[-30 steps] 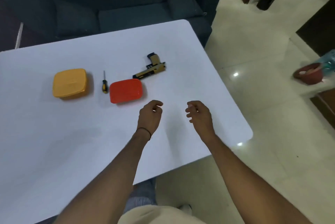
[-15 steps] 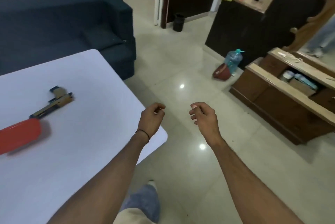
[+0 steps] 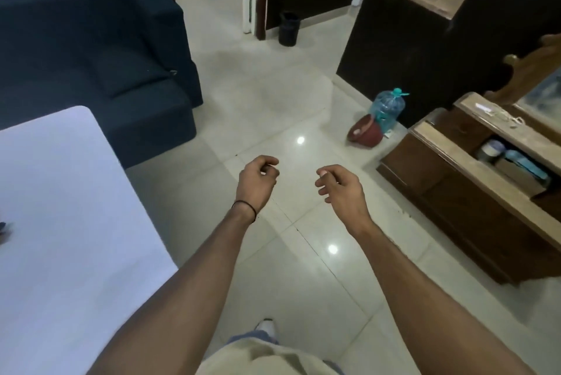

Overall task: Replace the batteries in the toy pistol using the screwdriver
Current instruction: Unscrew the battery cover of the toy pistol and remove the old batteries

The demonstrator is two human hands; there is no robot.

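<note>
My left hand (image 3: 257, 184) and my right hand (image 3: 340, 189) hang side by side in the air over the tiled floor, to the right of the white table (image 3: 60, 222). Both hold nothing and their fingers are loosely curled. A thin black band circles my left wrist. The toy pistol, the screwdriver and the two boxes are out of view. Only a small dark sliver (image 3: 2, 228) shows on the table at the frame's left edge, too little to identify.
A dark blue sofa (image 3: 91, 55) stands behind the table. On the floor to the right are a red bowl (image 3: 364, 131) and a blue water bottle (image 3: 388, 107), beside a wooden cabinet (image 3: 470, 198). A black bin (image 3: 289, 28) stands by the doorway.
The view has swung to the right, away from the table. The pistol, screwdriver and boxes have slid out of the left edge. My hands keep the same curled pose in front of me.
</note>
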